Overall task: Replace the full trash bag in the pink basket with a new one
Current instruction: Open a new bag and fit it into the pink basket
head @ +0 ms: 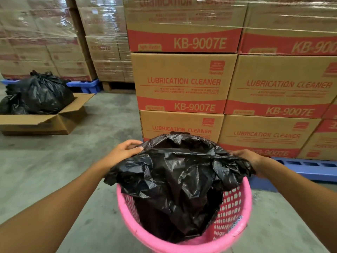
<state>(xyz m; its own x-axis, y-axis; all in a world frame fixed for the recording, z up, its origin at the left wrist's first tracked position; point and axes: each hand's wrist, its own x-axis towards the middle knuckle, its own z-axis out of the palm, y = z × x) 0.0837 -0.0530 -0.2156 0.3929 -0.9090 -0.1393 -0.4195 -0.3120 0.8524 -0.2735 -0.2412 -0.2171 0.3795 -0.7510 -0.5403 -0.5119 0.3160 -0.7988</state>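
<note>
A pink perforated basket (235,203) stands on the concrete floor right in front of me. A crumpled black trash bag (175,176) hangs into it, its mouth spread open above the far rim. My left hand (124,150) pinches the bag's left edge. My right hand (248,157) grips the bag's right edge, with its fingers partly hidden by the plastic. Both hands hold the edge above the basket's rim. A tied, full black trash bag (42,92) sits in an open cardboard box (54,123) at the far left.
Stacked cardboard boxes (184,81) marked "Lubrication Cleaner" rise just behind the basket on a blue pallet (300,167). More wrapped box stacks (42,42) fill the back left. Bare concrete floor (87,161) lies between the basket and the open box.
</note>
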